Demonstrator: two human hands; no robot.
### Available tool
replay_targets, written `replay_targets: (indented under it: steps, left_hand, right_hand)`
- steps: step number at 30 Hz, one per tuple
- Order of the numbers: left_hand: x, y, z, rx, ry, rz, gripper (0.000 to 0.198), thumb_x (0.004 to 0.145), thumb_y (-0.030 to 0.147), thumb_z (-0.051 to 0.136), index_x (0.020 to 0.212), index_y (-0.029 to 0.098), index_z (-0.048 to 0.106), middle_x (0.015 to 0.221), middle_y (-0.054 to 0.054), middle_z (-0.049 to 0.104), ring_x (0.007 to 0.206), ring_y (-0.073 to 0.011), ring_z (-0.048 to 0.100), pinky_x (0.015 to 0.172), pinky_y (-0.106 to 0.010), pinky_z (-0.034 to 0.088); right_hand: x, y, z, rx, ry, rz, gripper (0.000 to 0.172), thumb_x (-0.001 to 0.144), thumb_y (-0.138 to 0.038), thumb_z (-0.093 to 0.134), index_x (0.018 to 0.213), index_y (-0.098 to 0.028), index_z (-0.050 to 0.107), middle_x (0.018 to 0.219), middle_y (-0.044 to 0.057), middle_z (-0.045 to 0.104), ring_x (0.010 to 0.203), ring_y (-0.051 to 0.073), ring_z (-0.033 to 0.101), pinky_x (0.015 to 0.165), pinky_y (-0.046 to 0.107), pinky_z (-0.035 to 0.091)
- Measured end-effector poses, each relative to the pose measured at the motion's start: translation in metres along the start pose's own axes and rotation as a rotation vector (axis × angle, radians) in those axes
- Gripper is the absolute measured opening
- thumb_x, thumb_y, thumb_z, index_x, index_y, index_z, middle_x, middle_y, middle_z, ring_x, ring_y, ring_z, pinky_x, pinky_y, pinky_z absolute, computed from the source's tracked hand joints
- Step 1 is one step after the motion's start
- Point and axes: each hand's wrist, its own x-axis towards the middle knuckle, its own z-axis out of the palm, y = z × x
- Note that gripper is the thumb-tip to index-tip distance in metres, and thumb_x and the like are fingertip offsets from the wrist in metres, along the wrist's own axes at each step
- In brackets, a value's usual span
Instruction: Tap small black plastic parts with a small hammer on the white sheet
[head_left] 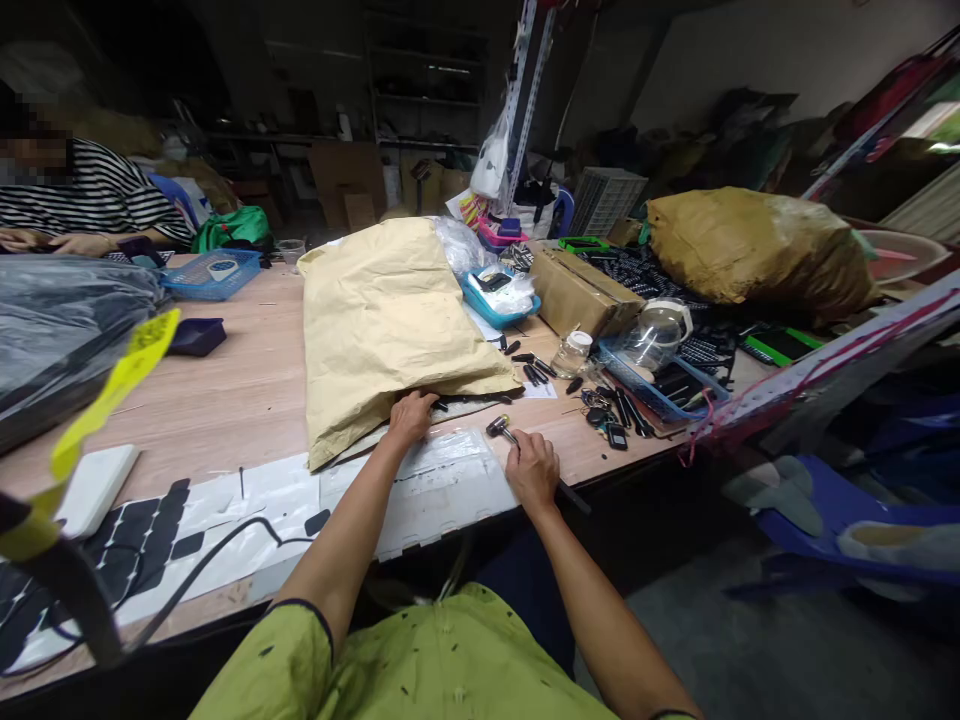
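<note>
My right hand (pixel 534 470) is closed round the handle of a small hammer (pixel 498 427) at the table's front edge, its head pointing away to the left. At the open mouth of a large tan paper sack (pixel 382 330), my left hand (pixel 412 418) reaches to the near edge, fingertips partly under the flap beside small black pieces (pixel 442 405). Whether those fingers grip anything is hidden. Below both hands lies a flat white board (pixel 442 500) with clear plastic over part of it.
Black parts, a lidded jar (pixel 572 354), a blue basket (pixel 660 385) and a cardboard box (pixel 581 292) stand at the right. A white block (pixel 97 488) and a sheet of black stickers (pixel 142 535) lie left. Across the table sits a person in a striped top (pixel 105 195).
</note>
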Motion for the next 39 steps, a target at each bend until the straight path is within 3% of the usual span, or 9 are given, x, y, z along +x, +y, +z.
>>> replay_targets:
  steps: [4,8,14,19,23,27,33,39]
  left_hand:
    - [0.0,0.004,-0.006,0.12,-0.054,-0.001,0.044,0.09,0.012,0.054,0.125,0.033,0.069,0.121,-0.006,0.066,0.114,-0.0268,0.063,0.087,-0.033,0.049]
    - [-0.006,0.002,-0.009,0.164,-0.052,0.068,0.03,0.089,0.015,0.059,0.112,0.029,0.071,0.124,-0.007,0.066,0.115,-0.0285,0.06,0.089,-0.037,0.047]
    - [-0.04,-0.004,-0.01,-0.037,0.039,0.147,0.014,0.092,0.028,0.062,0.104,0.026,0.069,0.104,-0.006,0.073,0.106,-0.0283,0.056,0.092,-0.041,0.042]
    - [-0.088,-0.004,0.01,-0.242,0.011,0.249,0.014,0.086,0.034,0.071,0.097,0.025,0.073,0.091,-0.004,0.071,0.091,-0.0251,0.057,0.082,-0.036,0.043]
    - [-0.111,-0.006,0.034,-0.314,0.055,0.224,0.013,0.083,0.03,0.073,0.095,0.026,0.074,0.091,-0.004,0.071,0.09,-0.0245,0.058,0.083,-0.037,0.045]
    - [-0.116,-0.012,0.045,-0.371,0.129,0.221,0.022,0.079,0.028,0.076,0.1,0.024,0.073,0.093,-0.004,0.07,0.09,-0.0244,0.058,0.086,-0.039,0.046]
    - [-0.112,-0.015,0.046,-0.404,0.132,0.213,0.013,0.08,0.026,0.073,0.093,0.024,0.075,0.088,-0.004,0.068,0.089,-0.0243,0.058,0.085,-0.04,0.046]
    - [-0.109,-0.007,0.047,-0.409,0.114,0.144,0.014,0.078,0.025,0.074,0.092,0.025,0.077,0.088,-0.003,0.069,0.09,-0.0243,0.057,0.085,-0.039,0.046]
  right_hand:
    - [-0.001,-0.002,-0.002,-0.007,-0.014,0.008,0.029,0.088,-0.013,0.058,0.11,-0.023,0.074,0.096,0.007,0.064,0.091,0.022,0.05,0.075,0.031,0.032]
    - [0.0,-0.004,-0.004,0.003,-0.019,0.019,0.029,0.089,-0.014,0.058,0.11,-0.024,0.073,0.096,0.007,0.063,0.091,0.022,0.049,0.075,0.032,0.031]
    - [0.0,-0.005,-0.005,0.004,-0.022,0.019,0.03,0.089,-0.014,0.056,0.112,-0.023,0.073,0.096,0.008,0.062,0.092,0.023,0.049,0.075,0.032,0.031]
    - [0.001,-0.005,-0.005,0.011,-0.026,0.024,0.03,0.089,-0.015,0.055,0.111,-0.023,0.073,0.096,0.008,0.061,0.093,0.024,0.048,0.076,0.032,0.031]
    - [0.001,-0.006,-0.005,0.021,-0.021,0.036,0.03,0.089,-0.015,0.055,0.112,-0.024,0.072,0.098,0.008,0.061,0.093,0.024,0.048,0.077,0.032,0.032]
    - [0.002,-0.006,-0.005,0.042,-0.031,0.045,0.031,0.09,-0.015,0.054,0.112,-0.024,0.073,0.098,0.009,0.062,0.094,0.024,0.05,0.077,0.033,0.033]
    - [0.007,0.002,-0.007,0.128,-0.059,0.037,0.033,0.088,-0.014,0.055,0.113,-0.024,0.074,0.097,0.009,0.064,0.094,0.024,0.052,0.076,0.033,0.036]
    - [-0.01,-0.001,-0.027,0.448,-0.05,-0.001,0.035,0.091,-0.018,0.047,0.113,-0.024,0.075,0.1,0.008,0.069,0.09,0.022,0.06,0.08,0.033,0.049]
